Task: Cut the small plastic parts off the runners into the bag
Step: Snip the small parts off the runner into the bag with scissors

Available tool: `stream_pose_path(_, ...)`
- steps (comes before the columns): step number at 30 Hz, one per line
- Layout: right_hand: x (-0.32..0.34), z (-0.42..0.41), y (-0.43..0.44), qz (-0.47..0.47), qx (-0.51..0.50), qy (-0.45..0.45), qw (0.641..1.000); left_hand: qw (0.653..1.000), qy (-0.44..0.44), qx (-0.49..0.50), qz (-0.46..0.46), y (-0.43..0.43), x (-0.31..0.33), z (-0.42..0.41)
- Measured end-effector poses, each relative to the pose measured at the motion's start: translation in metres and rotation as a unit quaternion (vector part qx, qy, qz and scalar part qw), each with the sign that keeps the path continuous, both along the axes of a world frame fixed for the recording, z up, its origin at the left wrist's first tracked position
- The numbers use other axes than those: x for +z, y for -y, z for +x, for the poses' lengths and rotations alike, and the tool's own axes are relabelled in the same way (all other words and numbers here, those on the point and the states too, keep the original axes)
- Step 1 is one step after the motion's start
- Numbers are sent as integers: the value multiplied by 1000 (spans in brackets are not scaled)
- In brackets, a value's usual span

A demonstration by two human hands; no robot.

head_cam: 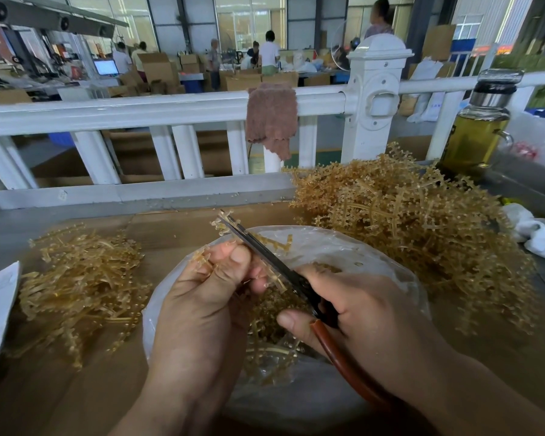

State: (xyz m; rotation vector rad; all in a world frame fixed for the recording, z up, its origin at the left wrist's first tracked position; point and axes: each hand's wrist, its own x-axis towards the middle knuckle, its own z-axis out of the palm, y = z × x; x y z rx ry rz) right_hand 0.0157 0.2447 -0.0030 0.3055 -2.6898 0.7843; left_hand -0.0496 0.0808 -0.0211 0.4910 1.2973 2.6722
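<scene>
A white fence (pixel 139 111) runs along the far edge of the brown desk (pixel 170 234). On the right of the desk lies a tall tangled heap of amber runners (pixel 406 221) with small parts on their branches. On the left lies a flatter pile of runners (pixel 82 284). Between the two, right under the hands, a clear plastic bag (pixel 343 247) lies open with loose amber parts (pixel 274 309) and a few runner pieces inside.

The left hand (pixel 202 297) is above the bag's left rim, its thumb and fingers clenched in a pinch on one runner (pixel 217 224), which sticks out away from the person. The right hand (pixel 368 309) is over the bag's right side, fingers wrapped round the red-brown handles of the scissors (pixel 265 250). The dark blades point up and left, and their tips meet the held runner.

A bottle of yellow liquid (pixel 475 133) stands at the far right, and a brown cloth (pixel 271 118) hangs over the fence rail.
</scene>
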Motion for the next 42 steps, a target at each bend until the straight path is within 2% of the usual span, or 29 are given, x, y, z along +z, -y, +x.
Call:
stream_pose_path(38,-3,1,5,-36,-11,2,999,1000,6,-3,-10,2,1,-1)
stream_pose_path(42,-4,1,5,-26,-7,-4,1000,995,-13,65,-69,6,0,-2)
